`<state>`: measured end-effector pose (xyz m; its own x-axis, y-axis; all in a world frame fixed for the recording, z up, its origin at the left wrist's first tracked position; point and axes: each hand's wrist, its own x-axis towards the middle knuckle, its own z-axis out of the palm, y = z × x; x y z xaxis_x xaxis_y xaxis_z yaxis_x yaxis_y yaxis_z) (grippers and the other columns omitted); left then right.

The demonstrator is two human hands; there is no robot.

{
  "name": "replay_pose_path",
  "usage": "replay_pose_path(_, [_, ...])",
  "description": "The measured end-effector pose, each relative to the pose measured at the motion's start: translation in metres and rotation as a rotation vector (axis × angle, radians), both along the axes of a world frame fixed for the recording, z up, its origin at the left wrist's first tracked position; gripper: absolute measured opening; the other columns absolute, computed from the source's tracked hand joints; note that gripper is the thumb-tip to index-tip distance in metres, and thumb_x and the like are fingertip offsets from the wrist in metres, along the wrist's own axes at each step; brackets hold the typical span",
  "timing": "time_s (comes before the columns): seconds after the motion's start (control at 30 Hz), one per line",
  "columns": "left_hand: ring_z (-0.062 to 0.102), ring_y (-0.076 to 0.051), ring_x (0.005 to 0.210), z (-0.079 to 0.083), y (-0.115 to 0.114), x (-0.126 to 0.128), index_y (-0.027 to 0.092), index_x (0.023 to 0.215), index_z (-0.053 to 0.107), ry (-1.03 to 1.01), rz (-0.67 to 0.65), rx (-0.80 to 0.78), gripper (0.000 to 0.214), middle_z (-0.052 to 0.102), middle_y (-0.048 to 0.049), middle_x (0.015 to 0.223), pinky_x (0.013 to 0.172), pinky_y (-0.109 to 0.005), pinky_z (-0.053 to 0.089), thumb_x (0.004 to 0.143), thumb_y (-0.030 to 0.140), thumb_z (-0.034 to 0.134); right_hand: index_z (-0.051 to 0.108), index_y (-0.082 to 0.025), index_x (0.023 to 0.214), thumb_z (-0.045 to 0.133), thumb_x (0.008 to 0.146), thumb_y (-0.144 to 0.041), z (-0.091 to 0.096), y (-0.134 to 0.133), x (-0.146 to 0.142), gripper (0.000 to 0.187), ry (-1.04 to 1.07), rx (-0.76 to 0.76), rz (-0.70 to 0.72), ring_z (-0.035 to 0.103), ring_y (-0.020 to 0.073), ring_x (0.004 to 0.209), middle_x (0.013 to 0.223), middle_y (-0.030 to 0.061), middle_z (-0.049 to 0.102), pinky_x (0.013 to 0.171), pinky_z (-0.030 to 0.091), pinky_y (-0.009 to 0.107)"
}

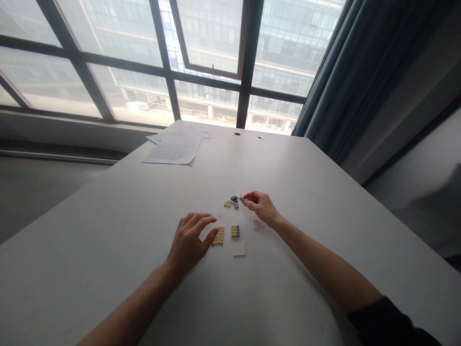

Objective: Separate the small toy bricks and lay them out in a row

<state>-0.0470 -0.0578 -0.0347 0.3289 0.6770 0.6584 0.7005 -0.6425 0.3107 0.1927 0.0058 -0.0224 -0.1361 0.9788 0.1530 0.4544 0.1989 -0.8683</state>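
Observation:
My right hand (pixel 262 206) pinches a small grey toy brick (pixel 242 201) at the right edge of a little pile. In that pile lie yellow bricks (pixel 228 204), dark bricks (pixel 234 198) and a grey brick (pixel 236 205). My left hand (pixel 192 236) is open, thumb and fingers apart, beside a studded yellow block (pixel 219 236); the thumb overlaps its edge, and I cannot tell whether it touches. Between the hands sits a yellow-and-grey block (pixel 235 231). Nearer to me is a flat white square (pixel 239 249). A pale studded brick (pixel 255 224) lies under my right wrist.
Everything stands on a long white table (pixel 288 168). Printed papers (pixel 175 146) are spread at its far left. A dark round hole (pixel 237 134) and a small item (pixel 260 138) show near the far edge. Windows (pixel 209 101) and a blue-grey curtain (pixel 334 81) lie beyond.

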Motion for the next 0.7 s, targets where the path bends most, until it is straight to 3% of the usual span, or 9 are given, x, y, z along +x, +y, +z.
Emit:
replay_pose_path(0.1, [0.059, -0.023, 0.096, 0.011, -0.001, 0.017, 0.022, 0.111, 0.06, -0.051, -0.031, -0.029, 0.027, 0.066, -0.0068, 0.104, 0.086, -0.04, 0.046, 0.086, 0.032, 0.059, 0.063, -0.016, 0.086, 0.072, 0.067, -0.029, 0.011, -0.023, -0.006, 0.025, 0.535, -0.279, 0.041, 0.053, 0.0095, 0.057, 0.068, -0.001, 0.064, 0.057, 0.042, 0.024])
replay_pose_path(0.2, [0.059, -0.024, 0.097, 0.022, -0.001, 0.038, 0.022, 0.119, 0.056, -0.112, -0.064, -0.08, 0.04, 0.066, -0.0073, 0.107, 0.087, -0.041, 0.047, 0.082, 0.034, 0.065, 0.063, -0.016, 0.081, 0.078, 0.061, -0.029, 0.019, -0.046, -0.013, 0.028, 0.731, -0.403, 0.074, 0.05, 0.0076, 0.052, 0.066, -0.0014, 0.065, 0.054, 0.039, 0.022])
replay_pose_path(0.3, [0.059, -0.024, 0.097, 0.027, 0.0, 0.052, 0.021, 0.112, 0.061, -0.139, -0.075, -0.087, 0.036, 0.067, -0.0072, 0.104, 0.086, -0.041, 0.047, 0.078, 0.032, 0.069, 0.062, -0.017, 0.078, 0.079, 0.06, -0.026, 0.019, -0.06, -0.018, 0.026, 0.797, -0.42, 0.081, 0.05, 0.0076, 0.053, 0.065, -0.0018, 0.064, 0.054, 0.038, 0.022])
replay_pose_path(0.43, [0.059, -0.023, 0.093, 0.026, 0.0, 0.055, 0.021, 0.104, 0.064, -0.144, -0.07, -0.062, 0.027, 0.069, -0.0061, 0.098, 0.084, -0.041, 0.047, 0.079, 0.029, 0.068, 0.063, -0.017, 0.078, 0.078, 0.064, -0.025, 0.012, -0.066, -0.02, 0.022, 0.81, -0.327, 0.065, 0.053, 0.0088, 0.056, 0.062, -0.0035, 0.061, 0.055, 0.039, 0.022])
replay_pose_path(0.6, [0.058, -0.023, 0.093, 0.023, -0.001, 0.051, 0.022, 0.109, 0.064, -0.113, -0.083, -0.035, 0.027, 0.068, -0.0062, 0.1, 0.084, -0.04, 0.047, 0.083, 0.028, 0.064, 0.063, -0.02, 0.097, 0.078, 0.064, -0.022, 0.013, -0.069, -0.018, 0.036, 0.742, -0.196, 0.11, 0.062, 0.0128, 0.073, 0.08, -0.0006, 0.068, 0.069, 0.049, 0.027])
replay_pose_path(0.7, [0.057, -0.023, 0.095, 0.021, -0.001, 0.05, 0.024, 0.116, 0.06, -0.088, -0.086, -0.008, 0.031, 0.066, -0.006, 0.102, 0.085, -0.041, 0.046, 0.085, 0.027, 0.061, 0.062, -0.022, 0.099, 0.08, 0.063, -0.023, 0.015, -0.07, -0.019, 0.04, 0.753, -0.174, 0.128, 0.064, 0.0145, 0.076, 0.083, -0.0001, 0.069, 0.074, 0.052, 0.031])
